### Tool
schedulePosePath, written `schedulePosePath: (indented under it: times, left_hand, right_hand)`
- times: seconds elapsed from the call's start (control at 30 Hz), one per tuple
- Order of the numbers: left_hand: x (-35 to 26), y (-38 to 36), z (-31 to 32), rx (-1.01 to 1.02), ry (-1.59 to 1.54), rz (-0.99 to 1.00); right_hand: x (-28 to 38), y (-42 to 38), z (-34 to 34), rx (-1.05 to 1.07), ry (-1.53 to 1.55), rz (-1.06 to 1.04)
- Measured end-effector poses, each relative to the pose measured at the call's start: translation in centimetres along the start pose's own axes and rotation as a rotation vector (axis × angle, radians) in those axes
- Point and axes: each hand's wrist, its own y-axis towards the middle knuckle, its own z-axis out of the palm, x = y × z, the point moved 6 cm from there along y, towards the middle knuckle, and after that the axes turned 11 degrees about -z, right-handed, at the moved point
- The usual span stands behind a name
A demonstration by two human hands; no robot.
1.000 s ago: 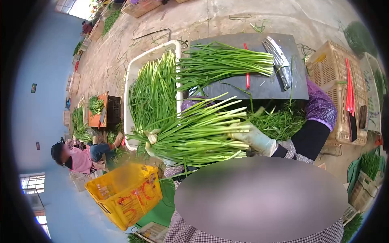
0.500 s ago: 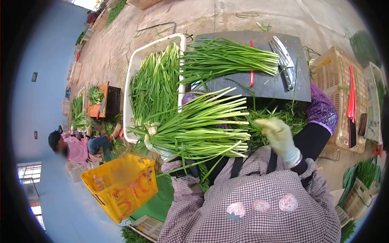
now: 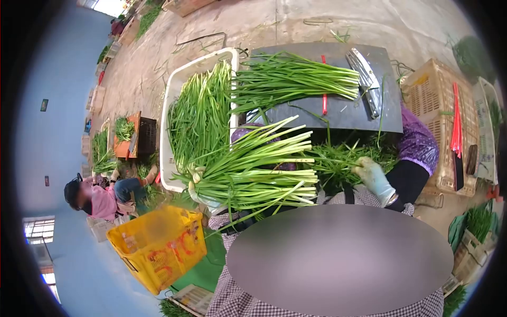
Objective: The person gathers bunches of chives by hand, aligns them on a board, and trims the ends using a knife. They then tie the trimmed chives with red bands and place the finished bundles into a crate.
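My left hand (image 3: pixel 197 187), in a pale glove, is closed around a large bunch of garlic chives (image 3: pixel 264 166), whose pale cut ends fan out to the right. My right hand (image 3: pixel 374 178), gloved too, is closed low over loose green leaves (image 3: pixel 343 161) by my lap; whether a leaf is between its fingers I cannot make out. Ahead, a second bundle of chives (image 3: pixel 301 79) lies on a dark board (image 3: pixel 296 113), across a red strip (image 3: pixel 324 100). A knife (image 3: pixel 364 71) rests on the board, right of that bundle.
A white crate (image 3: pixel 165 132) filled with chives stands left of the board. At the right, red strips (image 3: pixel 456 121) and a dark-bladed tool (image 3: pixel 459 171) lie on a tan crate (image 3: pixel 430 116). A yellow crate (image 3: pixel 174 245) sits at lower left; beyond it another person (image 3: pixel 103 201) sits.
My right hand has moved right and slightly down, away from the cut ends of the held bunch. My left hand keeps its hold on the chives; the view has shifted slightly.
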Motion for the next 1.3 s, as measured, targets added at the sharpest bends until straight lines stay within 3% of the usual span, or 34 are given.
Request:
schedulePosePath:
  times: [0.07, 0.1, 0.13, 0.2, 0.27, 0.33, 0.4, 0.43, 0.47, 0.53, 0.6, 0.67, 0.73, 0.8, 0.83, 0.87, 0.93, 1.0, 1.03, 1.07, 1.1, 1.13, 1.17, 1.2, 1.27, 1.3]
  left_hand:
    - [0.6, 0.2, -0.6, -0.008, 0.015, 0.051]
    - [1.1, 0.3, 0.1, -0.037, 0.005, 0.074]
    - [1.6, 0.3, 0.9, -0.066, -0.003, 0.098]
    - [2.2, 0.4, 3.2, -0.152, 0.015, 0.168]
    - [1.4, 0.9, 0.6, -0.142, -0.085, 0.017]
    - [1.5, 1.6, 0.9, -0.03, 0.056, 0.13]
    - [2.5, -1.1, 3.6, -0.543, 0.381, 0.664]
    - [2.1, -0.6, 4.3, -0.272, 0.05, 0.104]
    - [1.0, -0.6, 3.2, -0.277, 0.048, 0.105]
    - [0.5, -0.5, 0.2, -0.326, 0.069, 0.009]
    - [0.8, -0.8, 0.3, -0.353, 0.017, 0.051]
    - [1.3, -0.9, 0.7, -0.306, -0.031, -0.006]
    - [0.7, -0.7, -0.4, -0.301, 0.0, 0.019]
    - [2.0, 0.2, 1.3, -0.095, -0.113, -0.116]
    - [1.7, 0.0, 1.8, -0.179, 0.117, -0.022]
    - [1.9, 0.1, 1.9, -0.177, 0.12, -0.032]
    - [1.5, 0.7, 1.5, -0.172, 0.077, 0.045]
    - [0.5, 0.9, 1.2, -0.198, 0.088, 0.131]
    - [0.8, 0.8, 2.3, -0.155, 0.086, 0.114]
    - [1.1, 0.7, 3.4, -0.114, 0.08, 0.093]
    - [1.6, 0.5, 4.2, -0.127, 0.074, -0.086]
    - [1.4, 0.4, 3.6, -0.132, 0.073, -0.089]
    - [1.1, 0.3, 2.1, -0.134, -0.042, -0.058]
    - [0.7, 0.3, 0.5, -0.133, -0.157, -0.026]
    - [-0.4, 0.1, -2.3, -0.24, -0.077, 0.032]
    - [-0.3, -0.2, -2.8, -0.291, -0.066, 0.007]
  right_hand:
    - [4.8, 0.1, 1.2, 0.188, 1.077, 0.078]
    - [8.3, 0.3, 0.2, 0.273, 1.267, 0.007]
    - [9.0, 1.0, 2.0, 0.249, 1.201, -0.212]
    - [10.9, 2.0, 3.7, 0.529, 1.022, -0.254]
    - [14.3, 3.9, 3.3, 0.309, 1.015, -0.451]
    - [14.6, 3.8, 3.8, 0.23, 1.326, -0.215]
    - [14.6, 3.2, 5.1, 0.293, 1.717, -0.025]
    - [14.2, 3.0, 5.2, 0.263, 1.775, 0.017]
    - [13.5, 2.8, 5.2, 0.233, 1.833, 0.06]
    - [13.0, 2.3, 2.4, -0.026, 1.502, -0.334]
    - [10.3, 1.7, 1.3, -0.03, 2.053, -0.086]
    - [6.8, 0.7, 0.1, -0.041, 1.914, -0.157]
    - [4.6, 0.1, 0.4, 0.102, 1.187, -0.079]
    - [7.9, -0.1, 0.5, 0.182, 1.082, -0.273]
    - [9.0, 0.2, 0.6, 0.214, 0.975, -0.255]
    - [9.2, 1.0, 3.0, 0.334, 0.906, -0.223]
    - [11.1, 1.5, 5.8, 0.041, 0.101, -0.951]
    - [14.2, 3.1, 4.6, 0.107, 1.331, -0.034]
    - [13.3, 3.1, 4.9, 0.162, 1.325, 0.056]
    - [12.9, 3.0, 5.1, 0.183, 1.403, 0.069]
    - [12.3, 2.9, 5.3, 0.169, 1.525, 0.051]
    - [11.6, 2.5, 5.4, 0.153, 1.646, 0.037]
    - [12.0, 1.7, 1.7, 0.049, 1.17, -0.252]
    - [11.7, 1.3, 1.0, 0.056, 1.364, -0.069]
    - [9.2, 0.9, -0.2, 0.053, 1.941, -0.188]
    - [7.7, 0.3, -0.8, -0.019, 1.878, -0.114]
